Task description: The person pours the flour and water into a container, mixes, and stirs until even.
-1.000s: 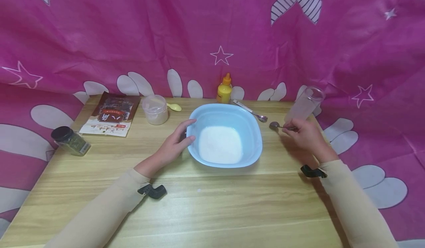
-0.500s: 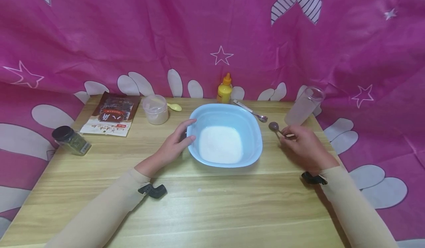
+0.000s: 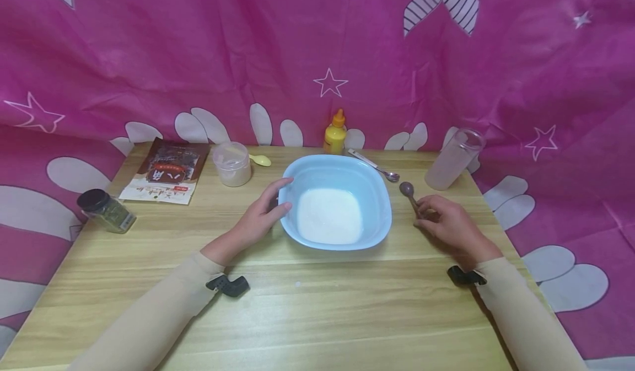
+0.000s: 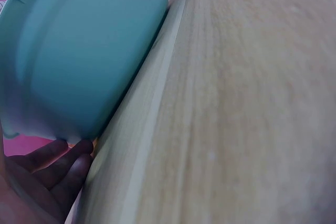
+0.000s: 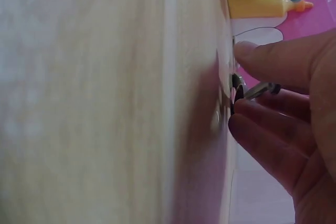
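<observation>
A light blue plastic basin (image 3: 336, 164) with white powder (image 3: 329, 216) in its bottom stands mid-table. My left hand (image 3: 260, 208) holds its left side, with thumb and forefinger at the rim; in the left wrist view, the other fingertips (image 4: 79, 153) meet the outer wall low down. To the basin's right lies a small metal spoon (image 3: 407, 190), its bowl pointing away. My right hand (image 3: 448, 222) is over its handle end. In the right wrist view, the thumb (image 5: 262, 59) stands apart from the fingers, with the spoon (image 5: 257, 91) between them near the fingertips.
Behind the basin are a second spoon (image 3: 389, 176) and a yellow squeeze bottle (image 3: 335, 136). A frosted tumbler (image 3: 448, 167) stands back right. Leftward are a clear jar (image 3: 233, 170), a yellow spoon (image 3: 262, 160), a brown packet (image 3: 168, 172) and a black-lidded spice jar (image 3: 106, 211).
My right hand has come down and toward me from beside the tumbler, and the spoon has swung from lying crosswise to pointing away. The left hand and basin have stayed put.
</observation>
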The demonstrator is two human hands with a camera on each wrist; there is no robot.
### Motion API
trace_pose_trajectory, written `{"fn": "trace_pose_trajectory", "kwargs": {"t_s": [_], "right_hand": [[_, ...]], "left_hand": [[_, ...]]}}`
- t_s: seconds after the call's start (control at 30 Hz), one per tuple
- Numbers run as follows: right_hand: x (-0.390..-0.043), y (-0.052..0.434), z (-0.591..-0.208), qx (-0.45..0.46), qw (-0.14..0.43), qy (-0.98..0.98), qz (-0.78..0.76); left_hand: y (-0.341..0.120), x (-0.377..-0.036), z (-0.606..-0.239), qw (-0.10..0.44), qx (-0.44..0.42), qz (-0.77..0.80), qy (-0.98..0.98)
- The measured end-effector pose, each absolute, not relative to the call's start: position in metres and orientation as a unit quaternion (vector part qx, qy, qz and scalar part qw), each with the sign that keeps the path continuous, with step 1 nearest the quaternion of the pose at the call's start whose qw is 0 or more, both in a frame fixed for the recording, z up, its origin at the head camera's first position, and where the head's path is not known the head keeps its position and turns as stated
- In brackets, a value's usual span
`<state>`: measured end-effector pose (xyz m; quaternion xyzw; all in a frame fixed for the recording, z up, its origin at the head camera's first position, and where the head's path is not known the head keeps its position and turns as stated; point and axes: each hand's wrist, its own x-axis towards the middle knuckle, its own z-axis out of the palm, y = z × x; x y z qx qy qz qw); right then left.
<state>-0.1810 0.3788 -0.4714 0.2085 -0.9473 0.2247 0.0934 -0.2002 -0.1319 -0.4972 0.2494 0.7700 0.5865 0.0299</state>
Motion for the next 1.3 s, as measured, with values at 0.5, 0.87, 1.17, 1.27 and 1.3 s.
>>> {"fn": "trace_pose_trajectory", "kwargs": {"t_s": [0.5, 0.87, 1.17, 1.27, 1.3], "right_hand": [[-0.177, 0.378, -0.476, 0.199, 0.085, -0.952, 0.217], [-0.174, 0.377, -0.474, 0.176, 0.055, -0.959, 0.217], [-0.168, 0.376, -0.478, 0.195, 0.069, -0.954, 0.217], [-0.167, 0.376, -0.479, 0.189, 0.066, -0.956, 0.214], [-0.167, 0.375, -0.478, 0.187, 0.065, -0.956, 0.214]], "left_hand": [[-0.132, -0.202, -0.500, 0.028, 0.253, 0.591, 0.766], [-0.132, -0.201, -0.496, 0.026, 0.259, 0.591, 0.763], [-0.134, -0.198, -0.496, 0.033, 0.255, 0.577, 0.775], [-0.135, -0.197, -0.494, 0.035, 0.254, 0.576, 0.776], [-0.135, -0.197, -0.493, 0.034, 0.255, 0.576, 0.776]]}}
